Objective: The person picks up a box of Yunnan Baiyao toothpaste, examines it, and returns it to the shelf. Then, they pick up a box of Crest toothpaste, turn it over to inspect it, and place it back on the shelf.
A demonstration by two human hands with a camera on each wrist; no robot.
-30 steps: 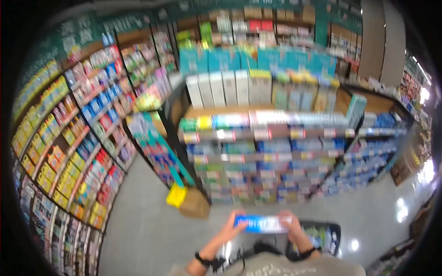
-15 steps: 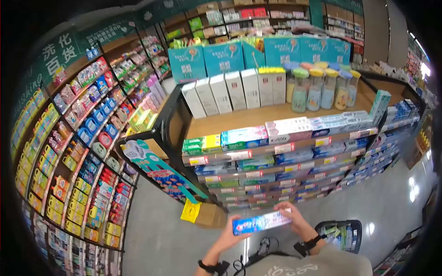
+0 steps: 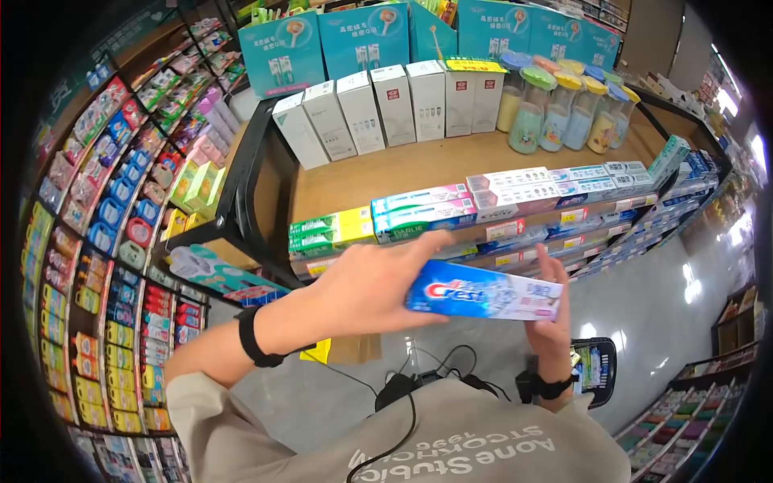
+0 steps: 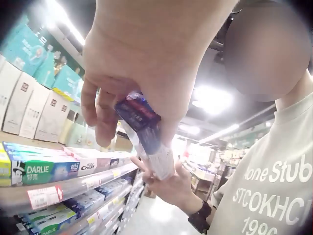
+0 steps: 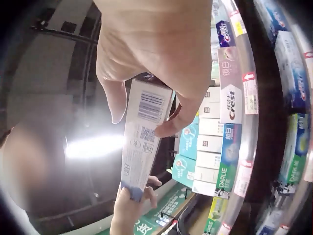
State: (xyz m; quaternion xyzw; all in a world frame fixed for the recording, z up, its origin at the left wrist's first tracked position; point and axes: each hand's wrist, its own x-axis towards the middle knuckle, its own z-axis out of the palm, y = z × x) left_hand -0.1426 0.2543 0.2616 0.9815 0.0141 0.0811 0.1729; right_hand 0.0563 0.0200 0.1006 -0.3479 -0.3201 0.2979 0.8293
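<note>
1. Above the display stand's front edge [image 3: 515, 221], one Crest toothpaste box [image 3: 483, 295] is held level between two hands.
2. Its left end is gripped by the left hand [image 3: 372, 283]; its right end is pinched by the right hand [image 3: 551, 322].
3. Both grips should be kept on the ends, so that the printed faces are left uncovered.
4. On the stand's top, six white cartons [image 3: 386, 109] and six pastel bottles [image 3: 564, 109] are counted.
</note>
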